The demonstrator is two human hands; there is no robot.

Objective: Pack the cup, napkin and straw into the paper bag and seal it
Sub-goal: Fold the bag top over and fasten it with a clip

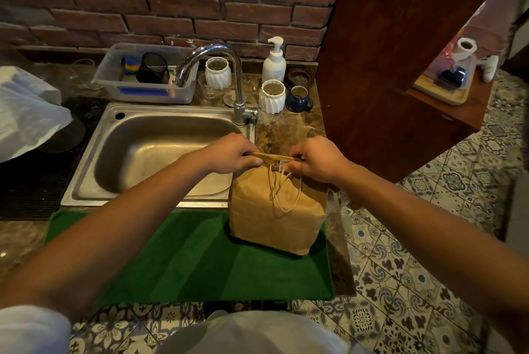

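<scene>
A brown paper bag (pixel 274 210) stands upright on a green mat (pixel 200 262) at the counter's front right. Its top is folded flat into a narrow strip, and its twine handles hang down the near face. My left hand (pixel 229 154) pinches the left end of that folded top. My right hand (pixel 315 160) pinches the right end, where a small white piece shows at the fold. The cup, napkin and straw are not visible; the bag's inside is hidden.
A steel sink (pixel 94 159) with a tall tap (pixel 217 67) lies behind left of the bag. Behind it stand a plastic tub (pixel 114 78), white ribbed pots (pixel 272 95), a soap pump (pixel 274 61) and a blue mug (pixel 299 98). A wooden cabinet (pixel 386 67) rises at right; the counter's edge drops to tiled floor.
</scene>
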